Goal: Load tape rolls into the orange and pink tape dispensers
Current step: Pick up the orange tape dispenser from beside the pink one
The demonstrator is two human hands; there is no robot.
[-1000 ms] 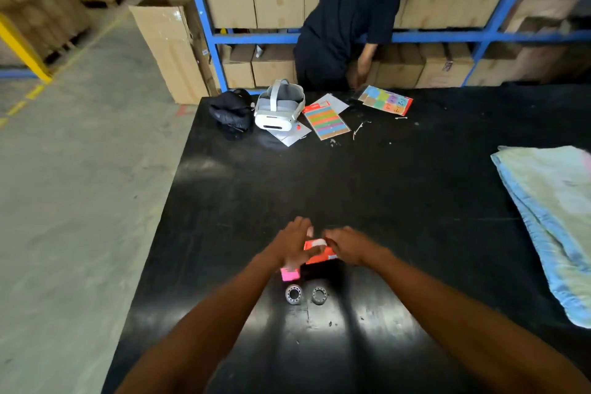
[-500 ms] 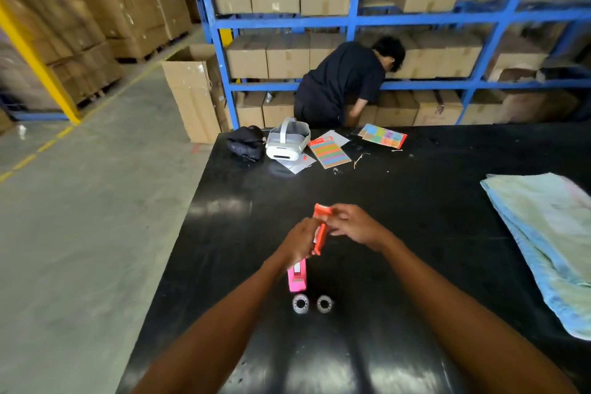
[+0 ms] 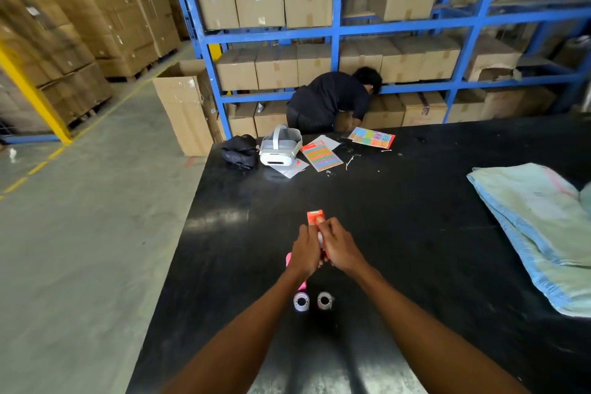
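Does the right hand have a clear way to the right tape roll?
Likely yes: the right tape roll lies uncovered near the right hand, though that hand grips the orange dispenser.

1. No text, brand or number can be read.
2. Dark print on a cardboard box (image 3: 423,111) behind the tabletop (image 3: 415,217) is too blurred to read.

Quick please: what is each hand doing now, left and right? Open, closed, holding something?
Left hand: grips the orange dispenser.
Right hand: pinches the same orange dispenser near its top.
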